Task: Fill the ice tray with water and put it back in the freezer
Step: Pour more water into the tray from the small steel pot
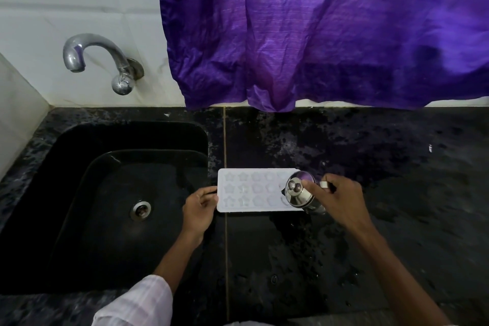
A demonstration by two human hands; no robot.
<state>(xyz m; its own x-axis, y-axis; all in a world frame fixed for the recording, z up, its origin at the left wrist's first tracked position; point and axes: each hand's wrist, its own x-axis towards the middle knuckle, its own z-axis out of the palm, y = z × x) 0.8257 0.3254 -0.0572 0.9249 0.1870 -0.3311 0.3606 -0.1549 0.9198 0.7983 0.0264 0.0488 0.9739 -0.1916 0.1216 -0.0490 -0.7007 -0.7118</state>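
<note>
The head camera is the only view I have, and it looks straight down on a black stone countertop [397, 167] with a black sink [66, 140] set into its left part. The ice tray [251, 190] lies flat on the counter just right of the sink, a white tray with star and flower shaped cells in three rows.

The left hand [198, 206] pinches the tray's left short edge between thumb and fingers, which I take to be steadying it. The right hand [341, 201] is curled round the handle of a small lidded steel jug [301, 192], with one finger reaching toward the lid. The jug hangs tipped over the right end of the tray and hides the last cells there.

I judge that filling is under way or about to start at the right end. I see no stream of water, and the pale cells do not let me tell which hold water and which are dry. The counter shows wet-looking patches near the tray.

What is left, as I judge it, is to work the jug across the cells toward the left, set it down, then lift the tray level and carry it to the freezer, which is not in view.

A steel tap [79, 53] on the tiled wall sits above the sink, not running, and a purple cloth [317, 34] hangs behind the counter.
</note>
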